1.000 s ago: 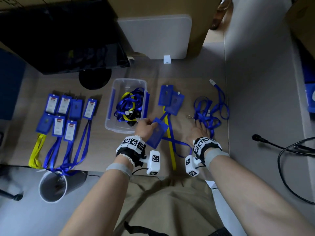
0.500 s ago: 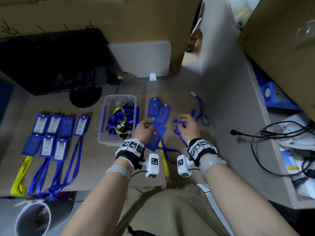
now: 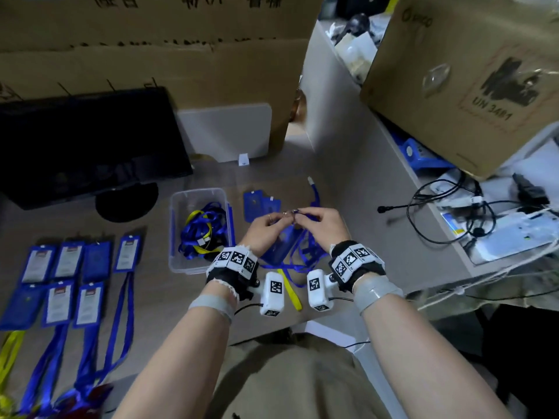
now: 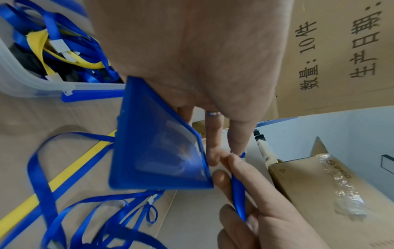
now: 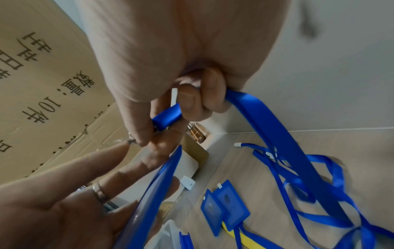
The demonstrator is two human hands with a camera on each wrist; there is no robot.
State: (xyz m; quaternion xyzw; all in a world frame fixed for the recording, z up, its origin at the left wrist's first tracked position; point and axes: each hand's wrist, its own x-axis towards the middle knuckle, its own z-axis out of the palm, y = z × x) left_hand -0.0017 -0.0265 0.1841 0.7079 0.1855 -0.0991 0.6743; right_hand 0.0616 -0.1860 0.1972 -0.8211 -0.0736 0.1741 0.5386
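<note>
Bare table strip (image 3: 151,282) between bin (image 3: 173,231) and badge rows (image 3: 66,261) is passable. Loose lanyards (image 3: 308,252) clutter the front middle, two spare holders (image 3: 260,201) lie just beyond. Right side open up to the cables (image 3: 438,213). Monitor (image 3: 90,146) blocks far left.

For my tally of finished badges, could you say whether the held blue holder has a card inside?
Apparently empty: the badge holder in the left hand shows a clear window, no white card.

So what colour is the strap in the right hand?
Plain blue; the lanyard strap pinched by the right hand shows best in the right wrist view.
</note>
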